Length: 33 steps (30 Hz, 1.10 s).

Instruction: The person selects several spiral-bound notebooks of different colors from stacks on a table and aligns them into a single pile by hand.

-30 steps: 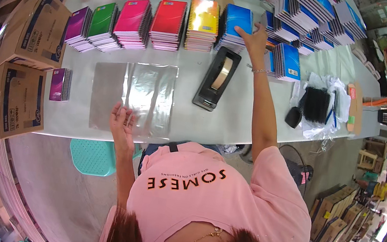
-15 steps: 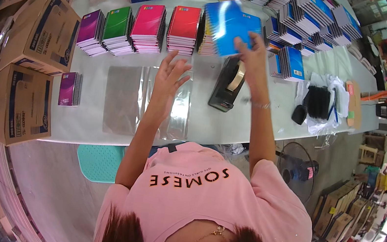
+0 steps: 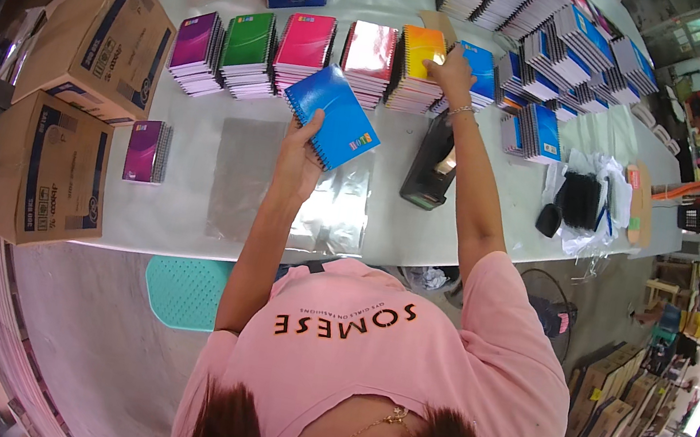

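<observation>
A blue spiral notebook (image 3: 332,116) is tilted over the table in my left hand (image 3: 300,153), with the thumb on its cover and the fingers beneath. My right hand (image 3: 452,76) grips the right edge of the top yellow notebook (image 3: 421,47) on its stack, thumb on the cover; the fingers are partly hidden. Just right of that hand stands a stack of blue notebooks (image 3: 480,69). Further left in the row are stacks of red (image 3: 370,47), pink (image 3: 306,41), green (image 3: 249,42) and purple notebooks (image 3: 195,40).
Clear plastic sheets (image 3: 260,192) lie before me, left of a black tape dispenser (image 3: 430,172). A small purple notebook (image 3: 145,151) lies near cardboard boxes (image 3: 48,167) on the left. More blue notebooks (image 3: 539,131) and a black bundle on plastic (image 3: 579,200) are at right.
The blue notebook has passed from my right hand to my left and come nearer, leftward. My right hand has moved onto the yellow stack. The view has shifted slightly.
</observation>
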{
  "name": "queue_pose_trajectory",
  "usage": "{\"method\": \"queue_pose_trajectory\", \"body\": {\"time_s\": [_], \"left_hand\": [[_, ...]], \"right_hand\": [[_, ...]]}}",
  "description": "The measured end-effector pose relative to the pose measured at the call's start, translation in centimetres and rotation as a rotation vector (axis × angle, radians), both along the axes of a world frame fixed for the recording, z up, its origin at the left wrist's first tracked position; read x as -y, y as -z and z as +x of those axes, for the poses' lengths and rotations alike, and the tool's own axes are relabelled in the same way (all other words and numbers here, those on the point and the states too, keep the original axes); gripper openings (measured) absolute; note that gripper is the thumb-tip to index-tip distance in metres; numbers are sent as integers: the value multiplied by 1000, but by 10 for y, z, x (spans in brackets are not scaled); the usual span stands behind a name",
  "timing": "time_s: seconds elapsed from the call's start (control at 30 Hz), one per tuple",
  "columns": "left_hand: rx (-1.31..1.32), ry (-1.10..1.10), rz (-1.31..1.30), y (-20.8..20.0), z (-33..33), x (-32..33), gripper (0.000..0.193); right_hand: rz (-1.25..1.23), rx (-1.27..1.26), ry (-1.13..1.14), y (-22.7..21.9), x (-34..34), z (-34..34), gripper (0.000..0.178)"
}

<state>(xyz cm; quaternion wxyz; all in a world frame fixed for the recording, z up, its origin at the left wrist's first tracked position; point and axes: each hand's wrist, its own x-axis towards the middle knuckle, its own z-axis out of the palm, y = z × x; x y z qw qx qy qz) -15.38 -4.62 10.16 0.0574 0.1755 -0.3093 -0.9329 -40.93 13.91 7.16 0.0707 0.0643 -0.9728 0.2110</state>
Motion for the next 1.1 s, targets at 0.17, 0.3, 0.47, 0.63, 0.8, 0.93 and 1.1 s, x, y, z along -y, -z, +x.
{"method": "queue_pose_trajectory", "body": {"time_s": [0.17, 0.3, 0.47, 0.63, 0.8, 0.93, 1.1], "left_hand": [[74, 10, 74, 27, -6, 17, 42], [-27, 111, 105, 24, -8, 30, 52], [-188, 160, 148, -11, -7, 42, 55], [0, 138, 108, 15, -8, 58, 36], [-17, 133, 104, 18, 2, 77, 37], [9, 152, 75, 26, -2, 87, 39], [-64, 170, 213, 21, 5, 104, 44]], "right_hand": [[-524, -60, -163, -18, 1, 10, 68], [-973, 29, -348, -64, 23, 77, 64], [-867, 304, -383, -75, 74, 159, 62], [-131, -301, -35, -5, 100, 90, 65], [93, -70, 179, -7, 113, 70, 68], [-421, -245, -4, -10, 94, 65, 70], [-871, 118, -313, -68, 119, 147, 56]]}}
